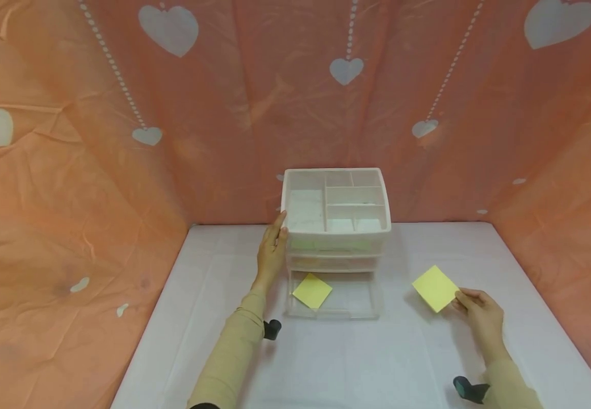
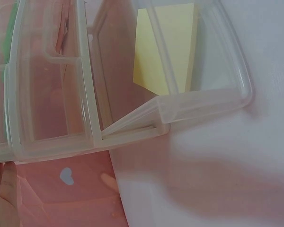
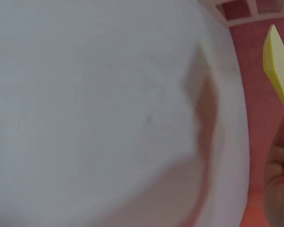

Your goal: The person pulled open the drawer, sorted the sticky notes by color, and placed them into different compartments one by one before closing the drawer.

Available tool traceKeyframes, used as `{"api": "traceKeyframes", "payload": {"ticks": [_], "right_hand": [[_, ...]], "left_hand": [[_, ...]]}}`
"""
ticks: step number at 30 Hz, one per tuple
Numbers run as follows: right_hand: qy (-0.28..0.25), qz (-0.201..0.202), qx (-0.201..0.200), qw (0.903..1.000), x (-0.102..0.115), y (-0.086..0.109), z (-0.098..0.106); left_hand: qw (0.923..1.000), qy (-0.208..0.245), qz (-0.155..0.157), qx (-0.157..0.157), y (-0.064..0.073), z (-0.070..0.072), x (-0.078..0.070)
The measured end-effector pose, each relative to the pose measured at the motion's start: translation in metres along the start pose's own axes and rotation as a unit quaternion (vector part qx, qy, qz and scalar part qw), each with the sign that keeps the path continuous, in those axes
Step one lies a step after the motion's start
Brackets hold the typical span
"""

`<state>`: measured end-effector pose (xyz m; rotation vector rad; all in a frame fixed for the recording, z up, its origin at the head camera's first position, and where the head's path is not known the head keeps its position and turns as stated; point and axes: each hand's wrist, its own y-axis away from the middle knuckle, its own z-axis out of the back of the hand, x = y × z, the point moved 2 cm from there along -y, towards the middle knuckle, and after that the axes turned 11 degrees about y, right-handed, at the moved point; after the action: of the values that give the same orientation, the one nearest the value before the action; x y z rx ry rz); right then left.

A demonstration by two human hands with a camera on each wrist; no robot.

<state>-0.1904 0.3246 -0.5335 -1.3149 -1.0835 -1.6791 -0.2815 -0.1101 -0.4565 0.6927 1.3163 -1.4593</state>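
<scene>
A small white plastic drawer organizer (image 1: 305, 207) stands at the back middle of the table. Its clear bottom drawer (image 1: 353, 295) is pulled out, with a yellow sticky note pad (image 1: 313, 291) lying at its left side; the left wrist view shows that pad (image 2: 163, 47) through the clear plastic. My left hand (image 1: 271, 255) rests with extended fingers against the organizer's left side. Off to the right, my right hand (image 1: 483, 319) pinches a second yellow sticky note pad (image 1: 435, 288) by one corner, above the table. Its thickness shows in the right wrist view.
The organizer's top tray is split into several compartments. Two upper drawers (image 1: 333, 264) are closed, with something green visible inside the top one. Orange sheeting (image 1: 275, 113) with white hearts hangs behind and beside the white table (image 1: 356, 363).
</scene>
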Motion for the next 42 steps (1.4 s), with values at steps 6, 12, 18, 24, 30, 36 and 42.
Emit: {"api": "traceKeyframes", "payload": {"ticks": [6, 12, 18, 24, 30, 36, 42], "right_hand": [[-0.027, 0.041, 0.038, 0.9981, -0.026, -0.023, -0.016], [-0.044, 0.080, 0.064, 0.9938, -0.048, -0.045, -0.043], [0.015, 0.094, 0.094, 0.9910, -0.020, -0.027, -0.072], [0.141, 0.062, 0.142, 0.9777, 0.048, 0.020, -0.099], [0.196, 0.053, 0.191, 0.9604, 0.051, 0.020, -0.121], [0.238, 0.030, 0.202, 0.9496, 0.051, 0.020, -0.142], [0.226, 0.004, 0.210, 0.9511, 0.049, 0.020, -0.159]], "left_hand": [[1.0000, -0.001, -0.002, 0.000, 0.000, 0.000, 0.000], [0.9999, 0.002, -0.010, -0.002, 0.000, 0.000, 0.000], [0.9999, 0.006, -0.015, 0.000, -0.001, -0.002, 0.001], [0.9999, 0.000, -0.015, -0.004, -0.002, -0.001, 0.001], [0.9999, -0.003, -0.014, -0.002, -0.001, 0.000, 0.001], [0.9999, -0.004, -0.014, -0.003, 0.000, 0.000, 0.002], [1.0000, 0.004, -0.009, -0.003, 0.000, -0.001, 0.003]]}}
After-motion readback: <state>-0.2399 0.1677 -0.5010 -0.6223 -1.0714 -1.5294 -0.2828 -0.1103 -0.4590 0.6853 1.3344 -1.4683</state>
